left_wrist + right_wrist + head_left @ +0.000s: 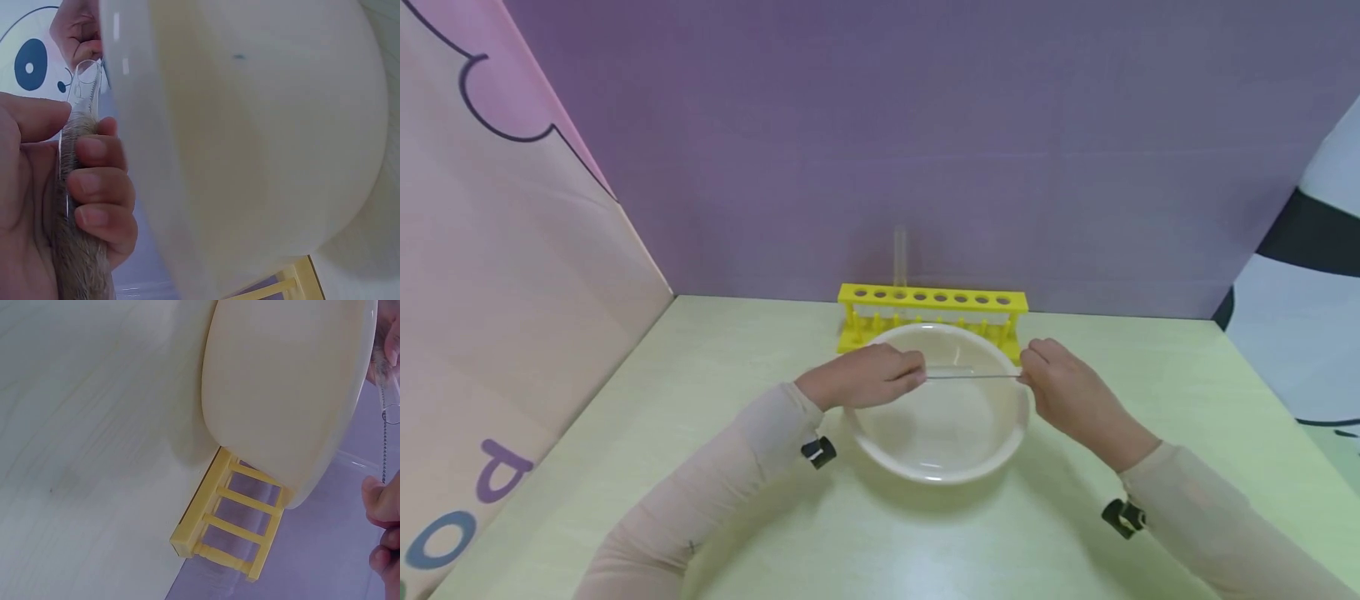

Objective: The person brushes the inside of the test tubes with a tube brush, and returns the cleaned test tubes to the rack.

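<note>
Test tube lies about level above the far half of the bowl, its mouth facing the right hand; the bristles of a brush sit inside the glass. Left hand is wrapped round the tube; right hand grasps the brush's twisted wire beyond the mouth. Step in hand is judged to be scrubbing the tube's inside. The next move appears to call for a steady left grip while the right works the wire straight along the tube, without levering on the rim. Whether the bowl holds water cannot be told. Behind it stands a yellow rack with another tube upright, on the table
</note>
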`<state>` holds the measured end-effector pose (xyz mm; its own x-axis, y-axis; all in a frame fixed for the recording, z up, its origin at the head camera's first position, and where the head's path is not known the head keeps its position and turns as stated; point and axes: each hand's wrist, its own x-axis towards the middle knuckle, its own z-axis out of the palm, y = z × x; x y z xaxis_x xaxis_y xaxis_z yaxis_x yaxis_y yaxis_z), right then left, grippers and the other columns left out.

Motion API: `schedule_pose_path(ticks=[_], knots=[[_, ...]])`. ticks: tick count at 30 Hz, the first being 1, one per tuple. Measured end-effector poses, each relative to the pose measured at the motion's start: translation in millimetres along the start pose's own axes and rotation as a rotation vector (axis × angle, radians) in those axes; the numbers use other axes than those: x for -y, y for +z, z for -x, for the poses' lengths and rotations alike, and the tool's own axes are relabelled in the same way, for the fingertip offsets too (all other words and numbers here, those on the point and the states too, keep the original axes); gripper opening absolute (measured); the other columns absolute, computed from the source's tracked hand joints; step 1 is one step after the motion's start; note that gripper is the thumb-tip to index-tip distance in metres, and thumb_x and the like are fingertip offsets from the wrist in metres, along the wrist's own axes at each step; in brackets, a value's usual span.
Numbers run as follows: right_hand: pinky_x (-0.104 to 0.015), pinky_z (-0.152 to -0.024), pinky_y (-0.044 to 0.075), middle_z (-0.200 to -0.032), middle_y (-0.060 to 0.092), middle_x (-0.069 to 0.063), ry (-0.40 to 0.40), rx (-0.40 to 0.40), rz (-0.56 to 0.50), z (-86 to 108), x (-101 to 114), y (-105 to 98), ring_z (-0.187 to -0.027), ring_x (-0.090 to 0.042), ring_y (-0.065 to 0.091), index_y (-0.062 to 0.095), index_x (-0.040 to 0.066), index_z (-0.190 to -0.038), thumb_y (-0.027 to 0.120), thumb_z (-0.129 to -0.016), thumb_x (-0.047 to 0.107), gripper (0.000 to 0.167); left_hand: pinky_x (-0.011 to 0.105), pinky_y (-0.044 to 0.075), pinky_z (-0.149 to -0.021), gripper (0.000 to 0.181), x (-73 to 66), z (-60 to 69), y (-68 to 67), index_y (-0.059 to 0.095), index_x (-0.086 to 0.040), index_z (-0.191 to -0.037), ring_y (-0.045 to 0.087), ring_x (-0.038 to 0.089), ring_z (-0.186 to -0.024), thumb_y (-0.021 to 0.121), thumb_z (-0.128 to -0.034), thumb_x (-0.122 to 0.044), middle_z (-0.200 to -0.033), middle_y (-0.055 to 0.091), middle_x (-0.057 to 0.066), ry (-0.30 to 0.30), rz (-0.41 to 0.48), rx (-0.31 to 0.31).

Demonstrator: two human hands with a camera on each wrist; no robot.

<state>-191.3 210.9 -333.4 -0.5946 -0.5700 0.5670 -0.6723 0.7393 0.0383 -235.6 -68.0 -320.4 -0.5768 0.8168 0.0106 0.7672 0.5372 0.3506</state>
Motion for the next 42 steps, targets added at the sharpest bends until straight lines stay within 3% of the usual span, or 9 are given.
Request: schedule_pose_path(ticks=[8,16,25,33,42], knots=[[-0.031,-0.056,0.041,-0.069,0.042,-0.001,-0.014,-0.005,-0.018,0.7,-2,-4,-0.065,-0.017,0.040,0.047,0.007,-0.069,0.075,-0.066,-0.012,0.034,0.024,0.037,-0.062,0.016,-1.8,0.8,1.1,0.050,-0.015,-0.095,0.043,0.010,-0.061,0.040,-0.1021,-0.025,-0.065,0.041,-0.006,0.002,-0.017,-0.010],[-0.032,-0.056,0.043,-0.069,0.042,-0.003,-0.037,-0.031,0.011,5.5,-6,-4,-0.066,-0.018,0.041,0.047,0.006,-0.069,0.074,-0.066,-0.012,0.033,0.026,0.041,-0.066,0.023,-1.4,1.3,0.4,0.055,-0.009,-0.105,0.046,0.011,-0.066,0.039,-0.1026,-0.025,-0.069,0.047,-0.004,0.012,0.004,0.005],[-0.031,-0.056,0.042,-0.068,0.041,-0.003,-0.065,-0.053,0.020,9.6,-10,-5,-0.065,-0.019,0.041,0.047,0.004,-0.070,0.072,-0.067,-0.012,0.030,0.025,0.039,-0.063,0.021,2.5,1.6,0.3,0.053,-0.012,-0.098,0.043,0.009,-0.063,0.038,-0.1027,-0.027,-0.067,0.043,-0.005,0.003,0.041,0.025],[-0.031,-0.056,0.043,-0.069,0.042,-0.002,-0.071,-0.046,0.010,11.5,-13,-6,-0.066,-0.018,0.041,0.047,0.005,-0.070,0.072,-0.067,-0.011,0.030,0.025,0.038,-0.062,0.018,4.4,3.3,0.9,0.050,-0.015,-0.096,0.042,0.009,-0.062,0.039,-0.1025,-0.027,-0.067,0.042,-0.005,-0.009,0.022,0.025],[-0.031,-0.056,0.043,-0.070,0.045,-0.001,-0.067,-0.066,0.005,10.1,-14,-11,-0.066,-0.016,0.043,0.048,0.007,-0.071,0.075,-0.066,-0.010,0.033,0.026,0.041,-0.064,0.022,-1.0,4.1,-1.6,0.056,-0.007,-0.106,0.046,0.011,-0.066,0.042,-0.1016,-0.023,-0.075,0.052,-0.003,-0.036,-0.019,0.005]])
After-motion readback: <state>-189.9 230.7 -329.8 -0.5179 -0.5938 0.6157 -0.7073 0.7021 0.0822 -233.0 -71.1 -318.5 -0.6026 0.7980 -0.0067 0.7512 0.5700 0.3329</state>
